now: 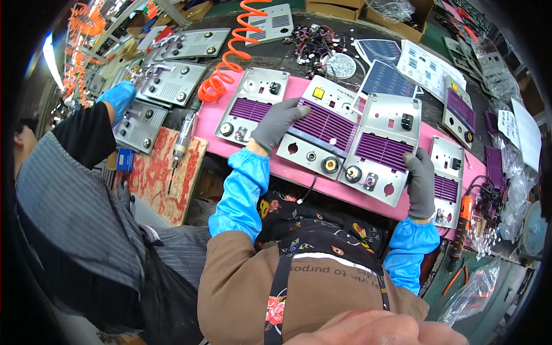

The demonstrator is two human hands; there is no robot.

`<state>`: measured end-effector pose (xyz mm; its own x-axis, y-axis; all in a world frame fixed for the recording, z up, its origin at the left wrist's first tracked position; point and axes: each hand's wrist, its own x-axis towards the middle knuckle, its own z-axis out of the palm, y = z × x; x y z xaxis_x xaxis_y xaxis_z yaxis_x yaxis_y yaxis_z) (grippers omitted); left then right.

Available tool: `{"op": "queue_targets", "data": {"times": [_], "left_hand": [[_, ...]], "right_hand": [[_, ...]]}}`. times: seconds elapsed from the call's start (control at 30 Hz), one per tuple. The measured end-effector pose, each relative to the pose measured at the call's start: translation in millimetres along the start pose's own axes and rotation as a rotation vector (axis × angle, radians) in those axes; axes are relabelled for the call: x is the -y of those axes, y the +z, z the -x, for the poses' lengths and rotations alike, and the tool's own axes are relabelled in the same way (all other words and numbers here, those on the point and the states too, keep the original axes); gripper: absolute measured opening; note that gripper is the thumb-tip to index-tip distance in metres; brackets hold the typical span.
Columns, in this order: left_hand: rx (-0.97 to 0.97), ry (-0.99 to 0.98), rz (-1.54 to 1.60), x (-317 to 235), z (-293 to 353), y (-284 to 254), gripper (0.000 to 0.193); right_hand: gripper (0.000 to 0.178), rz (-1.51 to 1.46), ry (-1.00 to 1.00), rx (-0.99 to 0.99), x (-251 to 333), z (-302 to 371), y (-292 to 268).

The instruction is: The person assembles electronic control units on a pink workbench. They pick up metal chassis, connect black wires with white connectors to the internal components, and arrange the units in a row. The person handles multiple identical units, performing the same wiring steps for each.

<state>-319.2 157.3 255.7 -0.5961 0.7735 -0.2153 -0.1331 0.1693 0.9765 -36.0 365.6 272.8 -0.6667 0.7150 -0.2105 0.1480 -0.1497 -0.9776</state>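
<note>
My left hand (279, 123), in a grey glove, is closed on the left edge of a silver metal panel (326, 125) with a purple grille and a yellow square button. Beside it, overlapping its right side, is a second silver panel (382, 152) with a purple grille and a black switch. The right edge of that one is gripped by my right hand (420, 183), also gloved in grey. A short black cable (308, 192) hangs below the middle panel. Similar panels lie left (251, 107) and right (445, 187) on the pink mat (276, 171).
A coiled orange hose (214, 87) leads to a power screwdriver (184, 135) by a worn red board (158, 169). An orange-and-black power screwdriver (463, 221) stands at right. Wire bundles (313, 46) and printed sheets (428, 66) lie behind. A co-worker's blue sleeve (119, 98) reaches in at left.
</note>
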Motion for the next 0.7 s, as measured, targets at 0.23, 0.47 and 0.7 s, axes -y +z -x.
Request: {"op": "queue_targets", "data": {"times": [0.23, 0.47, 0.7], "left_hand": [[0.043, 0.060, 0.020, -65, 32, -11, 0.043], [-0.129, 0.288, -0.816, -82, 36, 54, 0.037], [-0.132, 0.129, -1.323, 5, 3, 116, 0.030]], "right_hand": [[0.023, 0.127, -0.098, -0.157, 39, 26, -3], [0.021, -0.005, -0.061, -0.167, -17, 26, -32], [0.030, -0.161, 0.033, -0.085, -31, 33, -46]]}}
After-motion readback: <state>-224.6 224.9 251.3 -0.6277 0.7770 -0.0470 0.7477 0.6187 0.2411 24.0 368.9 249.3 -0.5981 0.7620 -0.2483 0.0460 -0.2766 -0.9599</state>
